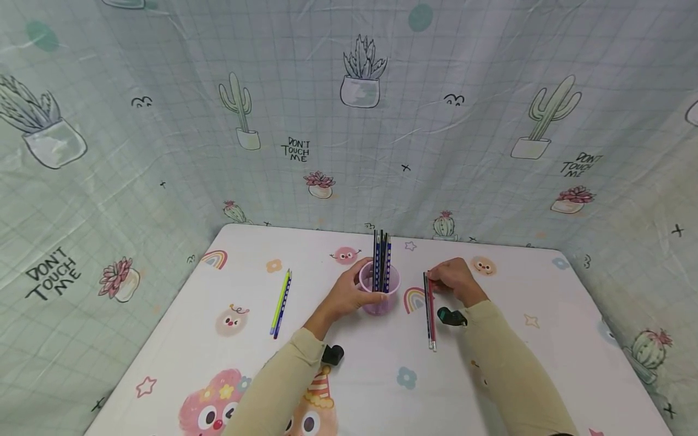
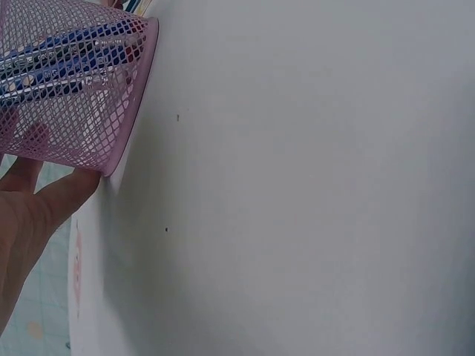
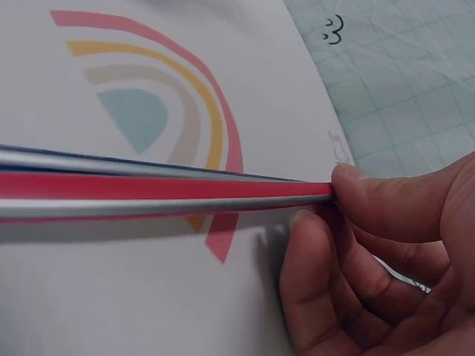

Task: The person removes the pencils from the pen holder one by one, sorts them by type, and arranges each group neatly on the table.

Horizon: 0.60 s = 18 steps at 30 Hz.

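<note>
Head view: pinching red pencil (image 3: 163, 187) at far end with nearly closed right hand (image 1: 454, 280), beside dark pencil (image 1: 428, 310), over table (image 1: 371, 390); can't tell if gripping both. Holding pink mesh cup (image 1: 377, 307) with left hand (image 1: 349, 293) curved round it. Probably light, stiff, slick pencil; best gripped mid-shaft.

Gap on the table (image 1: 376, 348) between the cup (image 1: 376, 307) and the held pencils (image 1: 432, 321), standing pencils (image 1: 388, 263) blocking a low pass over the cup, left hand (image 1: 348, 293) barring its left side, room leftward to the loose pencils (image 1: 280, 303), cloth (image 1: 491, 181) rising behind
</note>
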Tool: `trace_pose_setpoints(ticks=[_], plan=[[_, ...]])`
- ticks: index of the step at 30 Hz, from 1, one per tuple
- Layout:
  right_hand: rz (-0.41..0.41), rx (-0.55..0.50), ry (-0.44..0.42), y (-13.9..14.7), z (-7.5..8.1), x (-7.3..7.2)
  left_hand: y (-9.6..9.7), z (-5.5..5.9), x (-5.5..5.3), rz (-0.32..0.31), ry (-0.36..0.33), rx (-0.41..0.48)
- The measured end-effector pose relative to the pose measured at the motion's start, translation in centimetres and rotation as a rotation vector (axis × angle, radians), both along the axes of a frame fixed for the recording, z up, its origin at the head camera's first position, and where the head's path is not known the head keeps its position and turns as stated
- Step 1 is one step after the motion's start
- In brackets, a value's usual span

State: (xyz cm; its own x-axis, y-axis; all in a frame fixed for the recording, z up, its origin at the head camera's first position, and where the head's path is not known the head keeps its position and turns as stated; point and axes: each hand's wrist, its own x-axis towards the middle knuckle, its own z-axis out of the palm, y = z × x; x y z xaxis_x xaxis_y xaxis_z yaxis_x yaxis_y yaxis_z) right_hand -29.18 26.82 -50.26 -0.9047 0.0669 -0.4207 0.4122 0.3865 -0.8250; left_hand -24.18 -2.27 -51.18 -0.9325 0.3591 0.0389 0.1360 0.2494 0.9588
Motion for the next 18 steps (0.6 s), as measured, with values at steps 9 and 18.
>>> trace_pose_setpoints(ticks=[9, 18], plan=[[-0.035, 0.011, 0.016, -0.02, -0.29, -0.05, 0.06, 0.25, 0.15, 0.006, -0.009, -0.004], [-0.036, -0.008, 0.034, -0.03, -0.58, 0.00, -0.06, -0.15, -0.11, 0.002, -0.006, -0.015]])
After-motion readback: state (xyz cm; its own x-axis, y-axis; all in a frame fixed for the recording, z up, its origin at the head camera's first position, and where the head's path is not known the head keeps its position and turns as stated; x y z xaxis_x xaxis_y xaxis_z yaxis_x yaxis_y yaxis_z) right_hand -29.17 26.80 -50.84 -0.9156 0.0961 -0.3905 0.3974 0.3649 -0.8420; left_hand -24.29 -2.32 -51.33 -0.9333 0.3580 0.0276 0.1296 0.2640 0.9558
